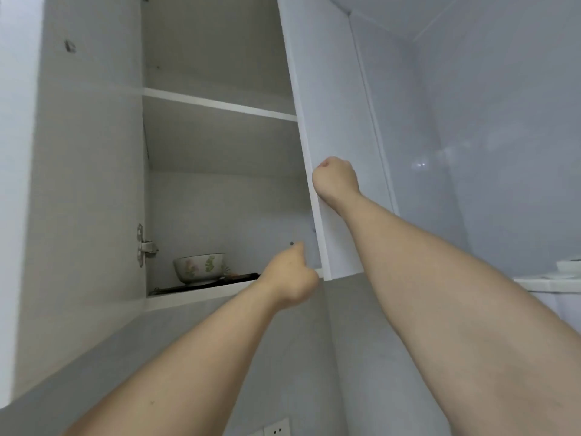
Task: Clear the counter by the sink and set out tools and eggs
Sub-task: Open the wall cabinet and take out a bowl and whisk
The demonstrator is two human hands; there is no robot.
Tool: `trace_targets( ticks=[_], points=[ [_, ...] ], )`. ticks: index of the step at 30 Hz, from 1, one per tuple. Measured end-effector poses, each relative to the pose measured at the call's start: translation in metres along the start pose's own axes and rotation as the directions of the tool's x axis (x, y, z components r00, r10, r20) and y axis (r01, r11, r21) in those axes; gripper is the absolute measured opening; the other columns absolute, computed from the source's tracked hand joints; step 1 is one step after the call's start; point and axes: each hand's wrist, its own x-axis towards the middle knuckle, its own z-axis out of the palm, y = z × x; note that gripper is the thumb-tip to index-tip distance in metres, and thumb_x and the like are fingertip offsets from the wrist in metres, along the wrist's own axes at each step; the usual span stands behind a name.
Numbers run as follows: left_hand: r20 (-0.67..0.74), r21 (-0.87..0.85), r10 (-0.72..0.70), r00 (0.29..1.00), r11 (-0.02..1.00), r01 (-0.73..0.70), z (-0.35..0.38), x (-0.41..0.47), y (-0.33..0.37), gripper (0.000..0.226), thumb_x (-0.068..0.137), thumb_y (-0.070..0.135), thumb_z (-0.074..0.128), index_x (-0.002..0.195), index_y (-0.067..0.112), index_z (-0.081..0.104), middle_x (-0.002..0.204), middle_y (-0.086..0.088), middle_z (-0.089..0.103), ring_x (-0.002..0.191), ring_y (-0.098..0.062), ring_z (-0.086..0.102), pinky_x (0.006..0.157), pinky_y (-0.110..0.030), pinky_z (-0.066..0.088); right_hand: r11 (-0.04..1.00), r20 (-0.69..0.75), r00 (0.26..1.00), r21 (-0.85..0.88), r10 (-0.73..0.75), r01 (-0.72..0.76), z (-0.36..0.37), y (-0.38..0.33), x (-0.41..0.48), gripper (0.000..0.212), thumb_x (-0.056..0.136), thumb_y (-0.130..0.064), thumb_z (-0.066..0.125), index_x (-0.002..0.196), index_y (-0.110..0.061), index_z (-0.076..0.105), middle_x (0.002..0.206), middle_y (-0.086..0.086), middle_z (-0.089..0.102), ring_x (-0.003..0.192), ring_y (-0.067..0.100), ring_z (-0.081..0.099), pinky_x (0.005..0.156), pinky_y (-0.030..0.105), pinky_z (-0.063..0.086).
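Right hand [336,180]: raised; curled round the free edge of the open cabinet door [333,121], fingers hidden behind the panel.
Left hand [290,278]: held at the front edge of the lower shelf [188,292], fingers curled inward; whether anything is gripped cannot be told.
Bowl [199,267]: patterned, upright on the lower shelf, set on a dark flat object [201,286]; left of the left hand and apart from it, well below the right hand.
Hinge [143,247]: fixed to the cabinet's left wall, just left of the bowl.
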Motion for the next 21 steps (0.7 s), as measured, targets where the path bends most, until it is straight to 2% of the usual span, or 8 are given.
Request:
trace_targets(
  ticks=[4, 5, 8, 10, 12, 15, 18, 21],
  points=[
    [0.096, -0.393, 0.124, 0.988, 0.916, -0.077, 0.018, -0.001, 0.023, 0.062, 0.088, -0.014, 0.046, 0.144, 0.011, 0.047, 0.133, 0.007, 0.056, 0.112, -0.013, 0.053, 0.086, -0.022, 0.045, 0.997, -0.127, 0.991, 0.076, 0.034, -0.024, -0.037, 0.004, -0.003, 0.016, 0.081, -0.029, 0.058, 0.073, -0.020, 0.048, 0.091, 0.006, 0.058, 0.082, 0.028, 0.054, 0.064, 0.030, 0.038],
    [0.109, -0.479, 0.180, 0.978, 0.871, -0.107, 0.025, 0.000, 0.028, 0.064, 0.084, -0.016, 0.046, 0.141, 0.012, 0.052, 0.133, 0.010, 0.059, 0.118, -0.012, 0.057, 0.094, -0.020, 0.045, 0.998, -0.118, 0.992, 0.048, 0.039, -0.034, -0.045, 0.002, -0.003, 0.016, 0.079, -0.030, 0.061, 0.079, -0.020, 0.049, 0.091, 0.004, 0.057, 0.082, 0.027, 0.053, 0.062, 0.030, 0.038],
    [0.038, -0.592, 0.245, 0.969, 0.787, -0.175, 0.045, 0.006, 0.035, 0.063, 0.067, -0.002, 0.052, 0.124, 0.021, 0.065, 0.123, 0.012, 0.070, 0.118, -0.012, 0.063, 0.108, -0.039, 0.045, 0.983, -0.053, 0.996, -0.166, 0.076, -0.084, -0.059, -0.004, -0.002, 0.035, 0.081, -0.023, 0.060, 0.114, -0.014, 0.052, 0.111, 0.008, 0.057, 0.098, 0.031, 0.058, 0.067, 0.029, 0.042],
    [-0.006, -0.646, 0.238, 0.971, 0.740, -0.186, 0.050, 0.011, 0.031, 0.064, 0.061, 0.000, 0.050, 0.116, 0.028, 0.068, 0.119, 0.015, 0.071, 0.118, -0.011, 0.063, 0.108, -0.040, 0.045, 0.936, -0.058, 0.995, -0.341, 0.077, -0.092, -0.060, -0.012, -0.007, 0.050, 0.085, -0.016, 0.058, 0.132, -0.010, 0.042, 0.130, 0.011, 0.052, 0.113, 0.035, 0.057, 0.074, 0.032, 0.042],
    [-0.021, -0.700, 0.247, 0.969, 0.689, -0.191, 0.054, 0.014, 0.027, 0.066, 0.065, -0.009, 0.046, 0.113, 0.030, 0.067, 0.120, 0.013, 0.071, 0.118, -0.012, 0.063, 0.104, -0.032, 0.046, 0.902, -0.088, 0.995, -0.426, 0.036, -0.070, -0.055, -0.018, -0.021, 0.053, 0.086, -0.009, 0.061, 0.134, -0.009, 0.037, 0.135, 0.013, 0.046, 0.118, 0.036, 0.055, 0.075, 0.034, 0.040],
    [-0.030, -0.752, 0.262, 0.965, 0.630, -0.194, 0.058, 0.017, 0.022, 0.061, 0.074, -0.026, 0.038, 0.114, 0.010, 0.065, 0.101, 0.006, 0.076, 0.093, -0.005, 0.070, 0.081, -0.017, 0.052, 0.883, -0.117, 0.993, -0.467, -0.014, -0.043, -0.040, -0.021, -0.059, 0.060, 0.083, -0.005, 0.064, 0.134, -0.011, 0.033, 0.138, 0.015, 0.036, 0.119, 0.036, 0.051, 0.079, 0.038, 0.041],
    [-0.017, -0.800, 0.209, 0.978, 0.584, -0.139, 0.062, 0.022, 0.012, 0.036, 0.091, -0.017, 0.034, 0.078, 0.010, 0.054, 0.055, 0.010, 0.060, 0.049, 0.001, 0.054, 0.050, -0.011, 0.043, 0.945, -0.140, 0.989, -0.326, -0.054, 0.005, -0.030, -0.012, -0.109, 0.060, 0.087, -0.013, 0.057, 0.141, -0.013, 0.032, 0.144, 0.014, 0.034, 0.125, 0.033, 0.045, 0.095, 0.041, 0.041],
    [0.061, -0.870, 0.235, 0.970, 0.489, -0.064, 0.056, 0.036, -0.003, 0.033, 0.100, 0.004, 0.039, 0.088, 0.010, 0.069, 0.081, -0.003, 0.066, 0.071, -0.011, 0.060, 0.067, -0.024, 0.049, 0.998, -0.348, 0.935, -0.017, -0.064, 0.062, -0.026, 0.013, -0.160, 0.044, 0.097, -0.016, 0.045, 0.141, -0.019, 0.043, 0.145, 0.000, 0.044, 0.128, 0.022, 0.048, 0.101, 0.039, 0.043]
  ],
)
